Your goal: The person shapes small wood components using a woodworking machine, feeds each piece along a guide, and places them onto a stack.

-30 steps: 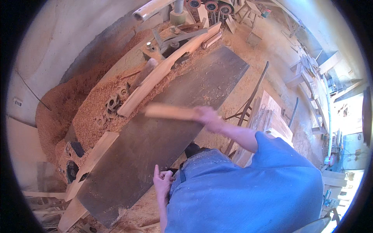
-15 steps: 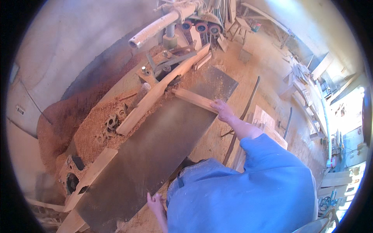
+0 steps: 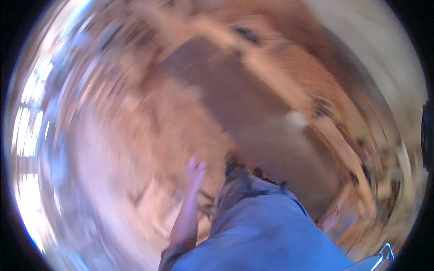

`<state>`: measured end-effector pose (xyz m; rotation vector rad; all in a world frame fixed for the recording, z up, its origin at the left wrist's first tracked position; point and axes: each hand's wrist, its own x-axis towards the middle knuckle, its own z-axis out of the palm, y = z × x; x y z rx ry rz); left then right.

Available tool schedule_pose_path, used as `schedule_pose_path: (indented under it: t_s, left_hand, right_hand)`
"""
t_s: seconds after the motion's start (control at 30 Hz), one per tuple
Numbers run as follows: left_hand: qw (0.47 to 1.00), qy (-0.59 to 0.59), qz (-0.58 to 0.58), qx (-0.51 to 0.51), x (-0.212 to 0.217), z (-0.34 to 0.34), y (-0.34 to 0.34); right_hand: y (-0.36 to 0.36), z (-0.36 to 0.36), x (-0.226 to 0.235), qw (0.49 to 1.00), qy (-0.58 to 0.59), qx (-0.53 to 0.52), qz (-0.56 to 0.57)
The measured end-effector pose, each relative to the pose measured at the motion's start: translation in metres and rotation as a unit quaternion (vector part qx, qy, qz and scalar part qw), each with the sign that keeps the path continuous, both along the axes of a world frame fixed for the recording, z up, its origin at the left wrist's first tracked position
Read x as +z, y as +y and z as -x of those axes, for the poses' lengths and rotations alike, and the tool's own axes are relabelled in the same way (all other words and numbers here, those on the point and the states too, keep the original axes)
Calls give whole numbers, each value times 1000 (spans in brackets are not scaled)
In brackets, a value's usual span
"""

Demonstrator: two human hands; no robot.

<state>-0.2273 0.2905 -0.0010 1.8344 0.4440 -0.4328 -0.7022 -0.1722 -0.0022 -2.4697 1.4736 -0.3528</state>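
The whole view is smeared by motion. My left hand (image 3: 196,166) hangs over the sawdust-coloured floor, to the left of the dark flat machine table (image 3: 257,108). Its fingers are too blurred to read, and I make out nothing in it. By the near right end of the table is my right hand (image 3: 328,221), a pinkish smear partly behind my blue shirt. Whether it holds anything does not show. Along the table's far right side runs a long wooden fence (image 3: 275,79). A whitish patch (image 3: 297,119), too blurred to name, shows beside this fence.
Reddish wood shavings (image 3: 307,63) heap behind the fence, with a pale wall (image 3: 370,40) beyond. Blurred pale wood pieces (image 3: 151,203) lie on the floor at the lower left. Bright openings (image 3: 29,131) line the far left.
My view has swung round sharply, so the machine now lies to the right. Earlier my right hand held a short wooden board on the table; I cannot make that board out now.
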Motion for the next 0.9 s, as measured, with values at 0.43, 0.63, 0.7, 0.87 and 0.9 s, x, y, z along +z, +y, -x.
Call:
schedule_pose_path:
  t_s: [0.43, 0.63, 0.7, 0.87, 0.9]
  left_hand:
    - [942, -16, -189, 277, 34, 300, -7]
    - [855, -4, -170, 490, 56, 342, 28]
    - [842, 2, -151, 517, 65, 339, 45]
    - [782, 127, -218, 570, -18, 301, 103]
    - [763, 178, -233, 575, -34, 295, 113]
  right_hand:
    - [-18, -320, 34, 797, 20, 594, -109]
    - [-33, -340, -73, 671, 15, 690, -271]
    - [-16, -342, -70, 624, 61, 725, -284]
    - [50, -360, -11, 485, 130, 836, -220]
    - [60, -368, -4, 466, 139, 846, -218]
